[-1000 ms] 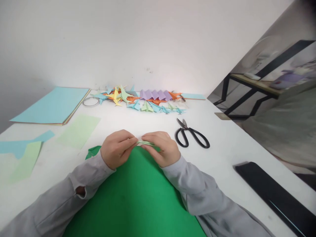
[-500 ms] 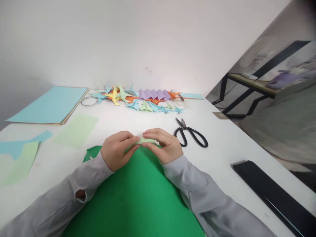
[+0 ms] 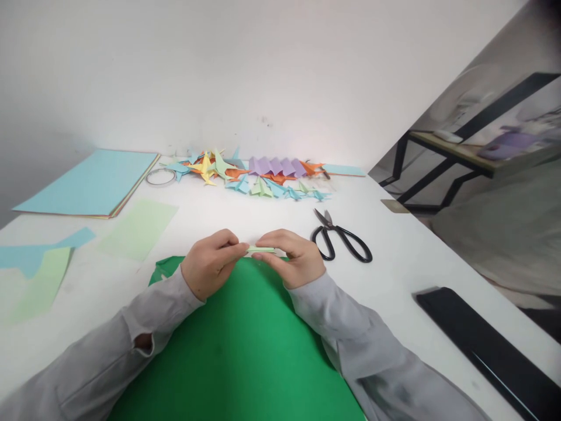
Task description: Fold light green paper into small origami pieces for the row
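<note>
A small folded piece of light green paper (image 3: 262, 249) is held between my two hands, just above the far edge of the green sheet (image 3: 245, 339). My left hand (image 3: 213, 261) pinches its left end between thumb and curled fingers. At the other end, my right hand (image 3: 295, 257) grips it with thumb below and fingertips above, the fingers arched over. Parts of the paper are hidden by the fingertips. Black-handled scissors (image 3: 348, 238) lie with blades slightly apart, just right of my right hand.
Folded paper cranes (image 3: 205, 168) and a pleated purple paper (image 3: 277, 166) line the wall. At left lie a stack of coloured paper (image 3: 87, 181), a wire coil (image 3: 160, 177), a light green sheet (image 3: 140, 228) and blue scraps (image 3: 30, 257). A long black object (image 3: 482, 345) lies at right.
My left thumb and fingers have closed more tightly on the paper's left end, and the paper now looks narrower and flatter. The view has shifted slightly.
</note>
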`<state>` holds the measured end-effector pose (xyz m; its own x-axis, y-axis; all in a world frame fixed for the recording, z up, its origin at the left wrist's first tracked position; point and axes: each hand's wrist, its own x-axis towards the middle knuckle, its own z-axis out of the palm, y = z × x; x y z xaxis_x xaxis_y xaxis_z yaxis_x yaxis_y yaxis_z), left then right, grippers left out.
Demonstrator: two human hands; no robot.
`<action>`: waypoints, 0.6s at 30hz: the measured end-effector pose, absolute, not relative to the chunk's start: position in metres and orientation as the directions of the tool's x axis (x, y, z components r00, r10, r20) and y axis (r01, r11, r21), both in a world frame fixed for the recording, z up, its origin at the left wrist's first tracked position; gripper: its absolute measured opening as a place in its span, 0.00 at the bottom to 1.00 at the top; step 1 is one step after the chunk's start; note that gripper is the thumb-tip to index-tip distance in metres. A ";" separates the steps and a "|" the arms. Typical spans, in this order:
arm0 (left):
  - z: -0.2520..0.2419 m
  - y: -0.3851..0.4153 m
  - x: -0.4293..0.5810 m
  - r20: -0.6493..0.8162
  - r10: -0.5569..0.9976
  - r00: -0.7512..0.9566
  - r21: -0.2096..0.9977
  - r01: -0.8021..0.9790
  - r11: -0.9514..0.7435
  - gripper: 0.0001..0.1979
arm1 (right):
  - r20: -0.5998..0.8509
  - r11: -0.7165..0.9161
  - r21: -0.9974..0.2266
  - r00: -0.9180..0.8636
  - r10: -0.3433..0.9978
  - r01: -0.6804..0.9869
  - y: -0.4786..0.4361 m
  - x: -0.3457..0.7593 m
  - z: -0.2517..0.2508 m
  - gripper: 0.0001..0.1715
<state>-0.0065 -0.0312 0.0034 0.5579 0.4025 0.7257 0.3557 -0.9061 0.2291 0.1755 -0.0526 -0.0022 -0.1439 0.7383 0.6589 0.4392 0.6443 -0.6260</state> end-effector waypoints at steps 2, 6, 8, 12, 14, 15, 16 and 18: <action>0.004 -0.031 -0.006 0.723 0.407 0.558 0.245 0.344 -0.907 0.10 | 0.651 0.636 -0.657 -0.123 0.749 0.404 -0.052 0.175 -0.004 0.03; 0.005 -0.030 -0.006 0.726 0.409 0.553 0.254 0.337 -0.907 0.08 | 0.583 0.569 -0.779 -0.030 0.812 0.265 -0.051 0.174 -0.009 0.05; 0.004 -0.030 -0.006 0.724 0.413 0.553 0.253 0.344 -0.904 0.09 | 0.528 0.520 -0.828 -0.020 0.849 0.210 -0.050 0.174 -0.010 0.07; 0.004 -0.031 -0.006 0.729 0.417 0.543 0.254 0.350 -0.901 0.09 | 0.470 0.464 -0.867 -0.013 0.883 0.183 -0.050 0.173 -0.009 0.08; 0.004 -0.031 -0.006 0.729 0.421 0.540 0.260 0.350 -0.900 0.09 | 0.482 0.473 -0.864 0.010 0.876 0.173 -0.051 0.172 -0.009 0.07; 0.004 -0.031 -0.005 0.728 0.423 0.540 0.263 0.349 -0.899 0.09 | 0.487 0.476 -0.862 0.023 0.873 0.171 -0.051 0.172 -0.009 0.06; 0.004 -0.031 -0.005 0.726 0.424 0.541 0.266 0.348 -0.899 0.08 | 0.488 0.476 -0.863 0.037 0.872 0.171 -0.052 0.171 -0.009 0.06; 0.004 -0.031 -0.005 0.726 0.424 0.542 0.268 0.346 -0.899 0.08 | 0.479 0.463 -0.870 0.063 0.876 0.171 -0.052 0.170 -0.010 0.05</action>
